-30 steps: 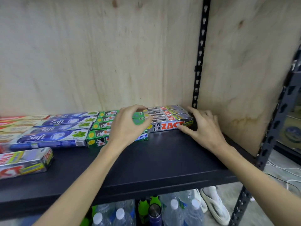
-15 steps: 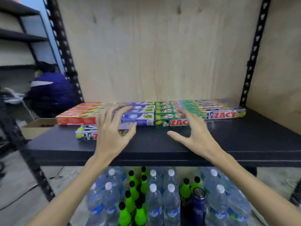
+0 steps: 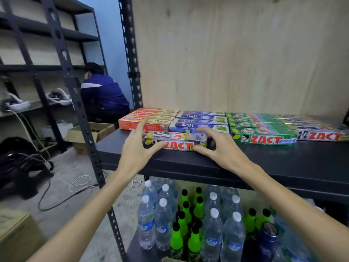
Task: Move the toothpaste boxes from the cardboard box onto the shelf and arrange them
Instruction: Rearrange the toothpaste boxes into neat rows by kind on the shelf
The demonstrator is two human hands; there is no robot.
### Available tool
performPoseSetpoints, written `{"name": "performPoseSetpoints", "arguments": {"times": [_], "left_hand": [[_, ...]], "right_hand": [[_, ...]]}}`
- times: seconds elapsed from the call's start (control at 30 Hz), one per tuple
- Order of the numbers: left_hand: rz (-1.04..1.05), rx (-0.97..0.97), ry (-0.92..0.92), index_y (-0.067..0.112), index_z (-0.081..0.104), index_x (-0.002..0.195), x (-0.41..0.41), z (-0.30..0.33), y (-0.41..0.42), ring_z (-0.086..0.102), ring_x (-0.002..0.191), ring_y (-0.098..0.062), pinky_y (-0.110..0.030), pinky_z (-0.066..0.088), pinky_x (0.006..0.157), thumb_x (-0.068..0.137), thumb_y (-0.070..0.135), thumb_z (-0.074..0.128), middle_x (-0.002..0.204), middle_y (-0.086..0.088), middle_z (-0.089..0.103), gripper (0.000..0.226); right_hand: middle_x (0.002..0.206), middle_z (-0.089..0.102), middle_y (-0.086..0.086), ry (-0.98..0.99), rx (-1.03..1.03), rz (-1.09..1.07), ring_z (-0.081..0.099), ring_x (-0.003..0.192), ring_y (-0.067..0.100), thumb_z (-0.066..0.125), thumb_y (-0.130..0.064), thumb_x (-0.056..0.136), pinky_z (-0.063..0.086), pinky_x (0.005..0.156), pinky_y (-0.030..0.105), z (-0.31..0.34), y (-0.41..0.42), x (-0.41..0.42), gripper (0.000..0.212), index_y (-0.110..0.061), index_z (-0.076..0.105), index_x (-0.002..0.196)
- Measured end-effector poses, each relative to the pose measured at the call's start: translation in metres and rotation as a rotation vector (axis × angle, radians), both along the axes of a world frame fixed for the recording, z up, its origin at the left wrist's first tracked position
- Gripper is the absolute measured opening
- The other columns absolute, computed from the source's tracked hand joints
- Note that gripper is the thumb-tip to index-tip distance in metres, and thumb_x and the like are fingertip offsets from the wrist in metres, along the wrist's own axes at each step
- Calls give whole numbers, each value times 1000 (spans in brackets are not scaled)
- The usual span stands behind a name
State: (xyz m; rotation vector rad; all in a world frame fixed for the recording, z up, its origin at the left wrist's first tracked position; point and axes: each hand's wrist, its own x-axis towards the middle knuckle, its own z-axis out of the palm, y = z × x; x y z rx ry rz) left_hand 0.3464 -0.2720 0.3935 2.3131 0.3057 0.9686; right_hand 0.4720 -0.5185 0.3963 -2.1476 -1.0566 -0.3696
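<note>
Two stacked silver-and-black ZACT toothpaste boxes (image 3: 179,143) lie loose near the front left of the black shelf (image 3: 245,163). My left hand (image 3: 137,148) spans their left end, thumb on the front face and fingers stretched over the top. My right hand (image 3: 217,146) curls over their right end, thumb at the lower front edge. Behind them stand tidy rows: red Colgate boxes (image 3: 151,115), blue Safi boxes (image 3: 200,120), green ZACT boxes (image 3: 264,138) and more silver ZACT boxes (image 3: 321,136). An open cardboard box (image 3: 100,129) sits on the floor to the left.
Water bottles (image 3: 162,224) and green bottles (image 3: 192,241) fill the shelf below. A black upright post (image 3: 83,129) stands left of the shelf. A person in a blue top (image 3: 102,93) crouches behind it. Cables trail over the floor, and another cardboard box (image 3: 17,233) is at the bottom left.
The view swung left and pulled back. Both hands left the silver ZACT row at the right and moved to the loose ZACT boxes at the front left, closing around their ends.
</note>
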Motion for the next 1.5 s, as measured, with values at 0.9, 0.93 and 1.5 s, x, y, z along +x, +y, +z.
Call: {"name": "performPoseSetpoints", "arguments": {"times": [0.9,0.93,1.5], "left_hand": [[-491,225,127,10,77,109,132,18,-313,64,79,-26,-43,54,77,83,52,78,87,-12,70,49],[-483,260,123,14,77,111,138,17,-319,62,79,-20,-40,53,76,83,54,76,86,-5,69,48],[-326,513,53,26,58,137,206,10,-332,38,136,-18,-34,27,111,87,66,62,141,4,55,64]], "right_hand": [[122,71,-1,110,58,-472,67,106,15,78,-53,75,38,82,17,-2,-371,49,81,-32,48,147],[123,72,2,109,55,-492,66,108,16,80,-49,76,36,83,17,-2,-376,54,81,-31,48,148],[105,70,6,74,-15,-530,61,82,16,83,-45,78,51,85,37,1,-384,124,92,-28,36,155]]}}
